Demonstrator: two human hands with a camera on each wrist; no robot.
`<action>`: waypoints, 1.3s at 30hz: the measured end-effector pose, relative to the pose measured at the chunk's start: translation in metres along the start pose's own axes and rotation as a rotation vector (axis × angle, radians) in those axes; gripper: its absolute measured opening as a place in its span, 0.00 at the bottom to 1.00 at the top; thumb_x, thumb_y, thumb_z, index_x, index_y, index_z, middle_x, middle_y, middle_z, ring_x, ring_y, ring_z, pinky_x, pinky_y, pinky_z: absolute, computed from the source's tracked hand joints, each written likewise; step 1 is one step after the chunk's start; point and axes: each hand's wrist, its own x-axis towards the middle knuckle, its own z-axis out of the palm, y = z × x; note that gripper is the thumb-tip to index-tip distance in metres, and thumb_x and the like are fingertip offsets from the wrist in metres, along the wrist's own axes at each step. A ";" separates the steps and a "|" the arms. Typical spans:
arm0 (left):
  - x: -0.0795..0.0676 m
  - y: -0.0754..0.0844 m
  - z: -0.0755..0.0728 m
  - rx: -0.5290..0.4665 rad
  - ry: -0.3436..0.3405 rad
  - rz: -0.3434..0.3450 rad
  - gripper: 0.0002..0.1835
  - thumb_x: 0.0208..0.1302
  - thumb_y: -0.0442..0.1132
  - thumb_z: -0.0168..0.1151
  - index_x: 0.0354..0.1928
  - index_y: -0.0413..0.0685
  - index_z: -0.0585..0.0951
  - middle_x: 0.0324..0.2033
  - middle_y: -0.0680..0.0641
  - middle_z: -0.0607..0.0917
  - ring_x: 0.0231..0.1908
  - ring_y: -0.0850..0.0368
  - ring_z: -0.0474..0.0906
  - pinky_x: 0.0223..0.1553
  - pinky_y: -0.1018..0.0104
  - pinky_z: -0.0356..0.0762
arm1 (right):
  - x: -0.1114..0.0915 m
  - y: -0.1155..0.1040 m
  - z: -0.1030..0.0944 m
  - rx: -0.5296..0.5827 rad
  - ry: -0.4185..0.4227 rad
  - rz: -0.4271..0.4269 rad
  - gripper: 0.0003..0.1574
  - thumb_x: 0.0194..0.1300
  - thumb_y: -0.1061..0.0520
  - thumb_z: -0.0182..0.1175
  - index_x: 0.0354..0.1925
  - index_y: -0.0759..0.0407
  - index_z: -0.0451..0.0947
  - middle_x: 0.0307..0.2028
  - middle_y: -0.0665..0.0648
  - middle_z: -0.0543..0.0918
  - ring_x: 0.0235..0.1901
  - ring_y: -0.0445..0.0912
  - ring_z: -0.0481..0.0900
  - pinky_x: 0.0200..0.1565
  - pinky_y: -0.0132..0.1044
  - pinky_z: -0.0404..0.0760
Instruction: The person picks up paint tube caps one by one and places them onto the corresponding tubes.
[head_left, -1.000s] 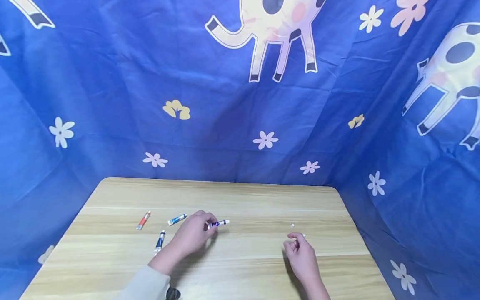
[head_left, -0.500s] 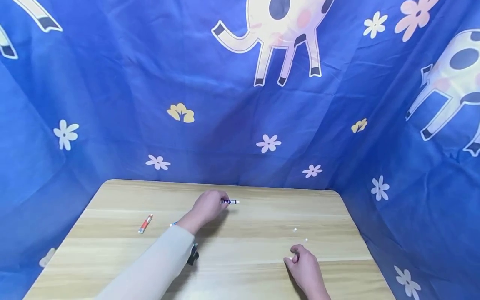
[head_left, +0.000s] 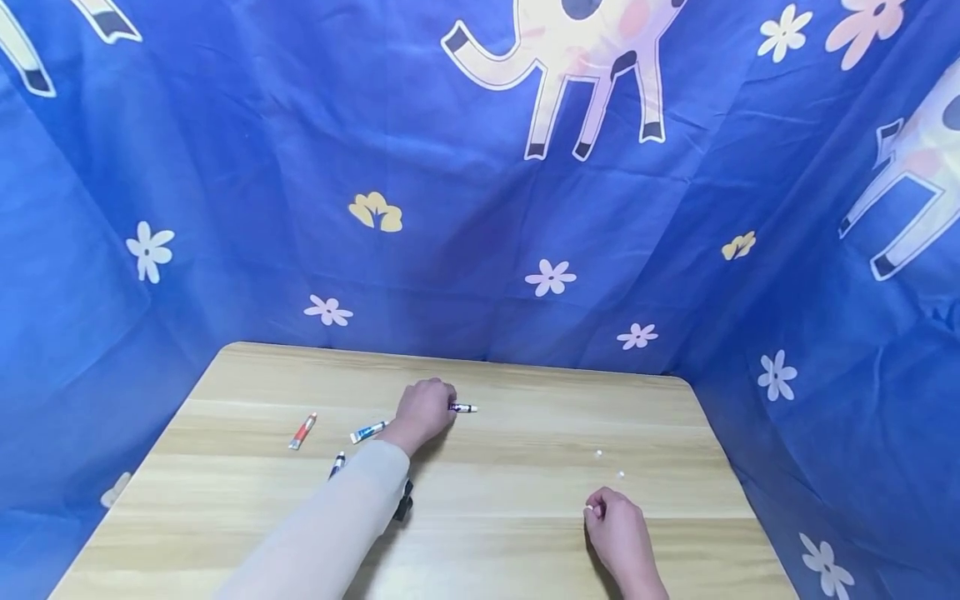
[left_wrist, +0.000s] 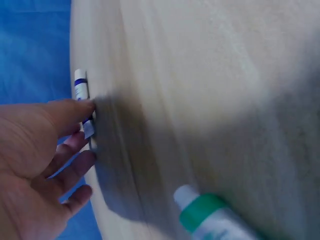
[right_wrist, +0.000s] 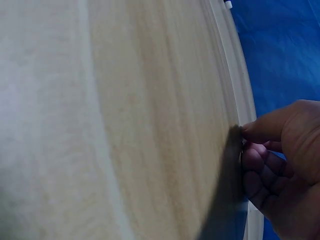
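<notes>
My left hand [head_left: 426, 408] pinches a small purple-and-white paint tube [head_left: 465, 408] between thumb and fingers, close over the table's far part. The tube's white end points right. In the left wrist view, the thumb lies across the paint tube [left_wrist: 81, 89] and the other fingers are spread loosely. My right hand [head_left: 621, 533] is low over the right side of the table, with thumb and index finger together on a tiny white cap [head_left: 589, 507]. In the right wrist view, the fingers of the right hand [right_wrist: 285, 165] are curled and mostly hide the cap.
Two white caps [head_left: 598, 453] lie beyond the right hand. On the left are a red tube [head_left: 303, 432], a light blue tube [head_left: 369, 431] and a dark blue tube [head_left: 337, 463] partly behind the sleeve. A green-and-white tube [left_wrist: 210, 215] shows near the left wrist. Blue curtains surround the table [head_left: 525, 483].
My left hand has carried the purple paint tube away from me and slightly right, then lowered it. My right hand has drawn back from the two caps with its fingertips closing together.
</notes>
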 end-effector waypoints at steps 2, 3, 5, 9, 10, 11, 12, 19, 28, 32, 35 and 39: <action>-0.004 -0.003 -0.007 -0.044 -0.002 -0.025 0.15 0.65 0.41 0.77 0.52 0.48 0.89 0.50 0.42 0.90 0.53 0.41 0.86 0.59 0.39 0.80 | 0.000 -0.001 -0.001 0.002 -0.015 0.014 0.05 0.63 0.65 0.72 0.34 0.56 0.85 0.29 0.48 0.81 0.31 0.39 0.76 0.35 0.34 0.78; -0.006 -0.004 -0.012 -0.066 0.001 -0.036 0.19 0.66 0.42 0.77 0.56 0.47 0.87 0.55 0.40 0.89 0.57 0.39 0.85 0.62 0.37 0.78 | 0.000 -0.001 -0.001 0.003 -0.023 0.019 0.05 0.63 0.65 0.72 0.35 0.56 0.85 0.29 0.48 0.81 0.31 0.39 0.76 0.34 0.34 0.78; -0.011 -0.009 -0.028 -0.112 0.005 -0.059 0.24 0.69 0.43 0.74 0.65 0.45 0.84 0.64 0.37 0.85 0.65 0.35 0.81 0.69 0.33 0.73 | 0.000 -0.002 -0.002 0.003 -0.038 0.023 0.05 0.63 0.65 0.72 0.35 0.57 0.85 0.29 0.48 0.81 0.30 0.39 0.76 0.34 0.33 0.77; -0.027 -0.022 -0.067 -0.121 -0.009 -0.088 0.20 0.75 0.44 0.67 0.63 0.43 0.82 0.63 0.35 0.85 0.63 0.34 0.81 0.68 0.34 0.75 | 0.001 -0.002 -0.004 0.006 -0.058 0.031 0.04 0.64 0.64 0.72 0.36 0.57 0.85 0.29 0.48 0.82 0.30 0.39 0.76 0.33 0.32 0.76; -0.032 -0.026 -0.076 -0.114 -0.019 -0.093 0.18 0.76 0.45 0.67 0.60 0.43 0.83 0.60 0.36 0.86 0.60 0.36 0.83 0.66 0.36 0.78 | 0.002 -0.002 -0.004 0.007 -0.059 0.030 0.04 0.64 0.64 0.72 0.36 0.57 0.85 0.28 0.48 0.82 0.30 0.39 0.76 0.33 0.32 0.76; -0.038 -0.029 -0.085 -0.104 -0.033 -0.095 0.17 0.76 0.45 0.66 0.58 0.42 0.83 0.57 0.37 0.87 0.56 0.38 0.84 0.63 0.38 0.80 | 0.003 -0.001 -0.005 0.010 -0.060 0.031 0.04 0.64 0.64 0.71 0.36 0.58 0.85 0.28 0.48 0.82 0.29 0.39 0.76 0.32 0.32 0.75; -0.044 -0.033 -0.092 -0.086 -0.049 -0.092 0.15 0.76 0.46 0.66 0.55 0.43 0.83 0.53 0.38 0.88 0.52 0.40 0.85 0.59 0.39 0.81 | 0.004 -0.001 -0.006 0.014 -0.062 0.036 0.03 0.65 0.64 0.71 0.36 0.58 0.85 0.28 0.48 0.82 0.29 0.39 0.75 0.32 0.32 0.75; -0.097 -0.036 -0.099 -0.066 -0.235 -0.081 0.09 0.75 0.47 0.67 0.42 0.50 0.82 0.34 0.51 0.87 0.34 0.54 0.81 0.42 0.51 0.83 | 0.011 -0.001 -0.015 0.027 -0.080 0.071 0.03 0.67 0.62 0.70 0.38 0.60 0.85 0.28 0.49 0.82 0.29 0.41 0.76 0.32 0.32 0.74; -0.139 -0.027 -0.060 -0.035 -0.260 -0.111 0.15 0.65 0.47 0.78 0.38 0.49 0.79 0.32 0.50 0.79 0.32 0.54 0.74 0.35 0.56 0.76 | 0.011 -0.003 -0.015 0.040 -0.102 0.098 0.02 0.70 0.60 0.68 0.39 0.59 0.85 0.29 0.50 0.83 0.30 0.41 0.77 0.33 0.33 0.74; -0.148 -0.031 -0.052 -0.044 -0.205 -0.115 0.13 0.65 0.41 0.77 0.34 0.51 0.78 0.32 0.49 0.77 0.32 0.53 0.72 0.33 0.57 0.73 | 0.010 -0.005 -0.013 0.059 -0.113 0.097 0.02 0.70 0.61 0.67 0.40 0.59 0.85 0.29 0.50 0.84 0.30 0.41 0.77 0.32 0.31 0.74; -0.153 -0.032 -0.049 -0.096 -0.159 -0.130 0.11 0.67 0.40 0.73 0.34 0.51 0.78 0.29 0.50 0.78 0.30 0.54 0.72 0.32 0.59 0.72 | 0.009 -0.008 -0.014 0.086 -0.122 0.097 0.03 0.71 0.60 0.67 0.41 0.60 0.86 0.30 0.50 0.84 0.30 0.40 0.77 0.33 0.30 0.75; -0.161 -0.028 -0.050 -0.260 -0.103 -0.155 0.08 0.71 0.40 0.71 0.39 0.51 0.78 0.24 0.55 0.79 0.26 0.58 0.72 0.31 0.63 0.71 | 0.009 -0.019 -0.017 0.189 -0.151 0.134 0.05 0.72 0.59 0.68 0.44 0.59 0.86 0.33 0.51 0.85 0.31 0.41 0.78 0.34 0.29 0.78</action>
